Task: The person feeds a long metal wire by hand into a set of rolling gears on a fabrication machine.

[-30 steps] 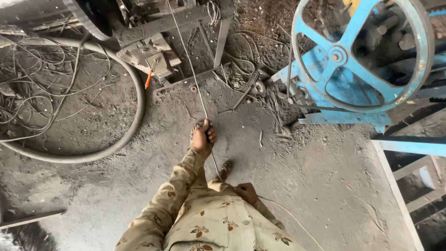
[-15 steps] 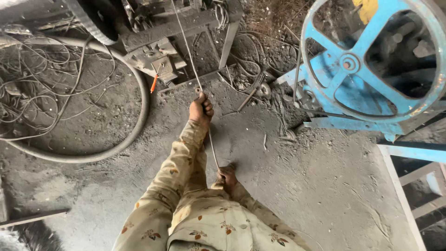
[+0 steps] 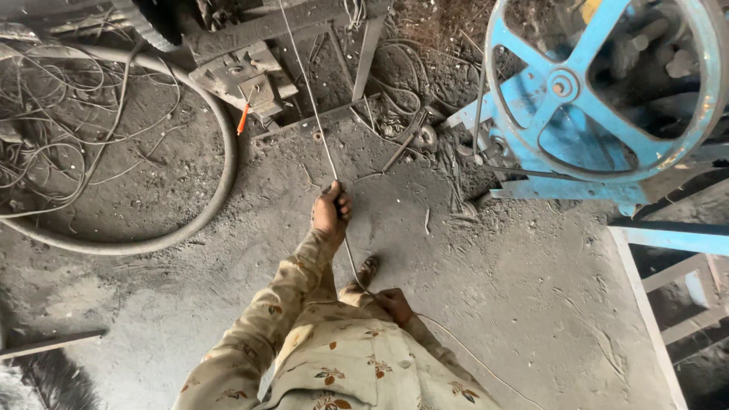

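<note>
A long thin metal wire (image 3: 313, 114) runs from the dark machine (image 3: 250, 61) at the top down past me to the floor behind. My left hand (image 3: 332, 211) is stretched forward and closed around the wire. My right hand (image 3: 395, 304) grips the same wire close to my waist. Both arms wear a tan sleeve with a flower print. One of my feet (image 3: 367, 270) shows between the hands.
A large blue spoked wheel (image 3: 600, 83) on a blue frame stands at the right. A thick grey hose (image 3: 182, 220) curves over the dusty floor at the left, around tangled loose wires (image 3: 68, 144). A small orange tool (image 3: 242, 120) lies by the machine.
My left hand moved forward along the wire half a second ago, then came back toward me. The right hand stays at my waist. The view has shifted slightly.
</note>
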